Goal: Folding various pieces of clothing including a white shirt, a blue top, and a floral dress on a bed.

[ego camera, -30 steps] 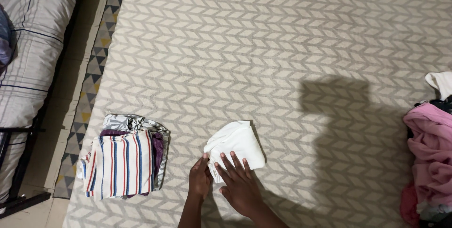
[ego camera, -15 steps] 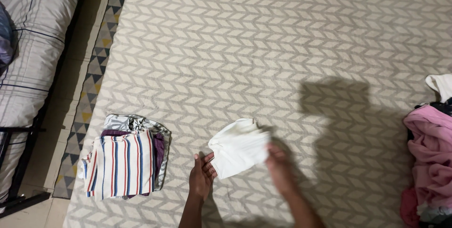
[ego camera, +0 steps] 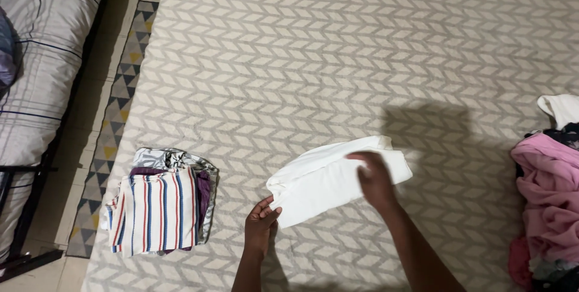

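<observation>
Left hand: the left hand (ego camera: 260,227) pinches the near-left corner of a white folded cloth (ego camera: 329,178), fingers (ego camera: 269,212) closed narrowly on the hem.
Right hand: the right hand (ego camera: 375,178) lies flat on top of the cloth, fingers spread and slightly blurred, pressing rather than gripping.
White cloth: soft, plain knit, folded into a long tilted rectangle, lying on the bed between and under both sets of fingers.
Bed cover: the bed cover (ego camera: 338,57) is beige with a grey chevron weave, a little rumpled, spreading beyond the fingertips.
Folded stack: a folded stack (ego camera: 158,206) sits left of the left fingers, apart from them; the top piece is white with red and blue stripes, over purple and grey layers.
Loose heap: a pink crumpled garment heap (ego camera: 546,192) lies well right of the right fingers.
</observation>
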